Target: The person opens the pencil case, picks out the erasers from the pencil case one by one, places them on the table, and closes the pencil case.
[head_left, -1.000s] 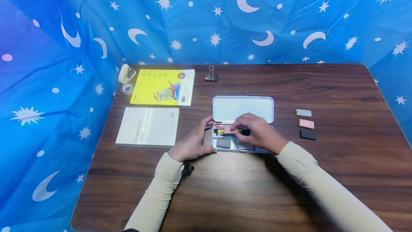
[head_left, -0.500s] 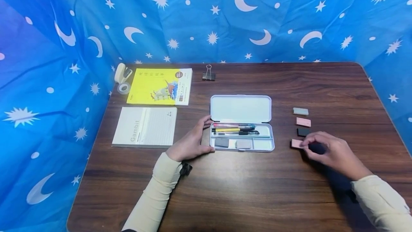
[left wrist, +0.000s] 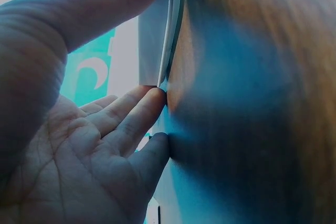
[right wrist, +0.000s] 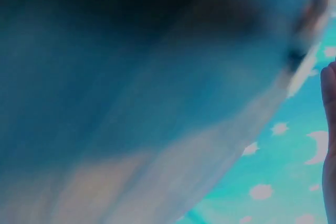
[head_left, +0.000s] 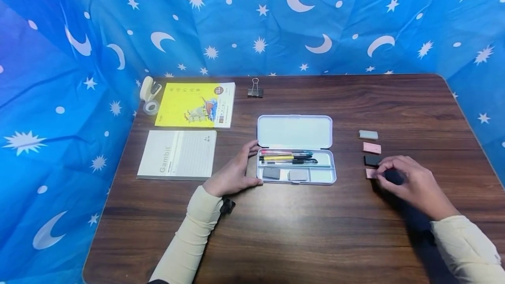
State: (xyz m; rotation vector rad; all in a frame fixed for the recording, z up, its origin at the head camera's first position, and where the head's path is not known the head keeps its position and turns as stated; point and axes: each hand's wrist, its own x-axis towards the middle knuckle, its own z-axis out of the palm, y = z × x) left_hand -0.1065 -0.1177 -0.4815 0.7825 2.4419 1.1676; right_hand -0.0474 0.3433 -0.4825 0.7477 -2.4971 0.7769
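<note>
My right hand [head_left: 414,183] pinches a pink eraser [head_left: 370,173] between thumb and finger at the table's right side. The eraser lies just in front of a black eraser [head_left: 371,160], with a pink eraser [head_left: 372,147] and a pale grey one [head_left: 368,134] in a column behind. My left hand [head_left: 233,171] touches the left end of an opened white pencil case [head_left: 321,175]; in the left wrist view its fingers [left wrist: 139,116] extend against the case's side [left wrist: 153,40]. Several pens [head_left: 287,157], a dark grey block [head_left: 272,173] and a lighter one [head_left: 298,175] lie inside.
A grey notebook [head_left: 177,154] and a yellow book [head_left: 189,104] lie on the left, beside a stapler [head_left: 147,88] and a tape roll [head_left: 151,108]. A black binder clip [head_left: 255,93] stands at the back. Blue curtain surrounds the wooden table [head_left: 300,231].
My right hand has left the pencil case for the right side with the pink eraser, then shifted it slightly right and back toward the black eraser. My left hand has stayed at the case.
</note>
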